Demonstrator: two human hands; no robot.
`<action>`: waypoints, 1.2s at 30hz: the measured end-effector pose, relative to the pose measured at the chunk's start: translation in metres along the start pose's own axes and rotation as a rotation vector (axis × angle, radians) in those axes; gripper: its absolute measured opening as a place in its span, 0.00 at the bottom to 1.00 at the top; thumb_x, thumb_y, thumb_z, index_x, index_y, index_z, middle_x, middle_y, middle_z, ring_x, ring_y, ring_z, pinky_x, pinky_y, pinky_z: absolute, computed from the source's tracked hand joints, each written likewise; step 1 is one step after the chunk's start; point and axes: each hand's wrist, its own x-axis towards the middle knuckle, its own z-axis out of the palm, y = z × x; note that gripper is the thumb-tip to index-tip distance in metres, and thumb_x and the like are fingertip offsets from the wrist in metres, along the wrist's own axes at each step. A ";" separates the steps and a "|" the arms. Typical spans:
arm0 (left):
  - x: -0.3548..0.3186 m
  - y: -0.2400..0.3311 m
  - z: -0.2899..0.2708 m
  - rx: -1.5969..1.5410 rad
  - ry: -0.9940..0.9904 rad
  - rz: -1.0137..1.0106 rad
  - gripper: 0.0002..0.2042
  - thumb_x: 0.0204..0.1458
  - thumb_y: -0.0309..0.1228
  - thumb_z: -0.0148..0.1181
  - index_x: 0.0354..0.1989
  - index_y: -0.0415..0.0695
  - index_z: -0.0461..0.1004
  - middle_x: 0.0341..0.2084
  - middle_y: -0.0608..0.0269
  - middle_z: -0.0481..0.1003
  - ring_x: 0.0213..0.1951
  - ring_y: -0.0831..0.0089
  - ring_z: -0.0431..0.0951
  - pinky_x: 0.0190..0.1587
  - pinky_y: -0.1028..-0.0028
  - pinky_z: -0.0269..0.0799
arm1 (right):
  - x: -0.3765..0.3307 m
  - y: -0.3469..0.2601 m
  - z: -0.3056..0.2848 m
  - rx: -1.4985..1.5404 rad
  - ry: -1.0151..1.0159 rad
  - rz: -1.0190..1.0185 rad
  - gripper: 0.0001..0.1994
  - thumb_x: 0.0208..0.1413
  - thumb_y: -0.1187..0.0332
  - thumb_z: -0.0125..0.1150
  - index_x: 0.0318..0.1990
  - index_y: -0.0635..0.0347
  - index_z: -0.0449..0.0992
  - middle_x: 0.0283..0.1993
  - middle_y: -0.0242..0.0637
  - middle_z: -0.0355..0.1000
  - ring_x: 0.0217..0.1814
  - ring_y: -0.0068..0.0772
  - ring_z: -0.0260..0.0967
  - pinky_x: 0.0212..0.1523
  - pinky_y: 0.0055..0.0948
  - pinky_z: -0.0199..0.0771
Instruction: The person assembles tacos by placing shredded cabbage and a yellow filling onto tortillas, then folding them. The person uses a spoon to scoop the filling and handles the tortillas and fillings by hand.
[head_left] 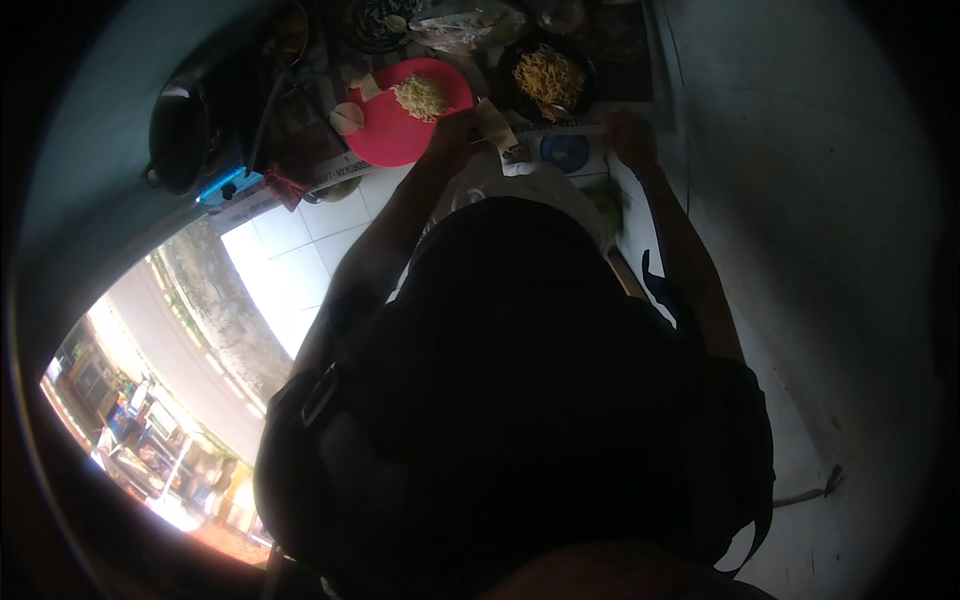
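My left hand [455, 135] is at the near right edge of a round pink-red board [375, 135]. A pile of pale shredded food [421, 97] lies on the board. Right beside that hand is a tan, paper-like piece [494, 126]; whether the hand holds it I cannot make out. My right hand [630, 138] is at the table's front edge, to the near right of a dark pan or bowl [507, 92] filled with yellowish-brown strands [549, 80] that look like noodles. Both hands are dark, and their fingers do not show clearly.
A large black pot or wok [180, 135] stands at the left, with a blue-lit strip [222, 185] near it. A clear plastic bag [465, 28] lies at the back. Below the table edge is a round blue thing [564, 152]. A pale wall [780, 170] rises at the right.
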 end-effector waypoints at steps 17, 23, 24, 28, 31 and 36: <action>-0.001 -0.018 -0.004 -1.133 0.109 -0.401 0.13 0.54 0.23 0.53 0.48 0.37 0.69 0.43 0.57 0.74 0.46 0.65 0.77 0.48 0.62 0.77 | 0.058 0.040 0.004 0.435 -0.082 -0.152 0.09 0.58 0.60 0.55 0.38 0.50 0.81 0.39 0.40 0.74 0.45 0.43 0.71 0.46 0.40 0.70; -0.003 -0.016 -0.008 -0.186 0.045 0.002 0.14 0.51 0.21 0.56 0.47 0.37 0.70 0.41 0.58 0.74 0.44 0.66 0.77 0.48 0.64 0.77 | 0.062 0.052 0.018 0.366 -0.116 -0.163 0.08 0.55 0.62 0.59 0.37 0.51 0.81 0.36 0.40 0.73 0.42 0.45 0.71 0.44 0.41 0.71; -0.004 -0.013 -0.008 -0.233 0.063 -0.017 0.14 0.51 0.21 0.57 0.47 0.37 0.70 0.41 0.59 0.74 0.44 0.66 0.77 0.48 0.64 0.77 | 0.062 0.053 0.020 0.356 -0.103 -0.162 0.08 0.54 0.62 0.59 0.36 0.51 0.81 0.36 0.40 0.73 0.42 0.45 0.71 0.44 0.41 0.70; -0.004 -0.009 -0.012 0.093 0.077 0.076 0.15 0.47 0.22 0.63 0.44 0.38 0.72 0.41 0.62 0.75 0.41 0.68 0.78 0.47 0.66 0.76 | 0.060 0.050 0.025 0.268 -0.090 -0.091 0.08 0.53 0.62 0.60 0.38 0.50 0.81 0.37 0.41 0.74 0.43 0.45 0.72 0.46 0.41 0.71; 0.004 -0.020 -0.008 -1.270 0.138 -0.436 0.16 0.43 0.24 0.67 0.42 0.39 0.74 0.39 0.62 0.76 0.38 0.68 0.78 0.45 0.68 0.75 | 0.051 0.037 0.025 0.237 -0.136 -0.036 0.10 0.52 0.65 0.60 0.41 0.50 0.81 0.41 0.42 0.75 0.44 0.44 0.73 0.48 0.39 0.71; 0.012 -0.050 0.000 -0.703 0.137 -0.155 0.17 0.39 0.27 0.70 0.41 0.41 0.76 0.33 0.58 0.76 0.35 0.67 0.78 0.40 0.68 0.73 | 0.030 0.024 0.032 0.493 -0.009 0.102 0.13 0.53 0.64 0.59 0.44 0.55 0.79 0.41 0.38 0.76 0.42 0.34 0.75 0.45 0.32 0.74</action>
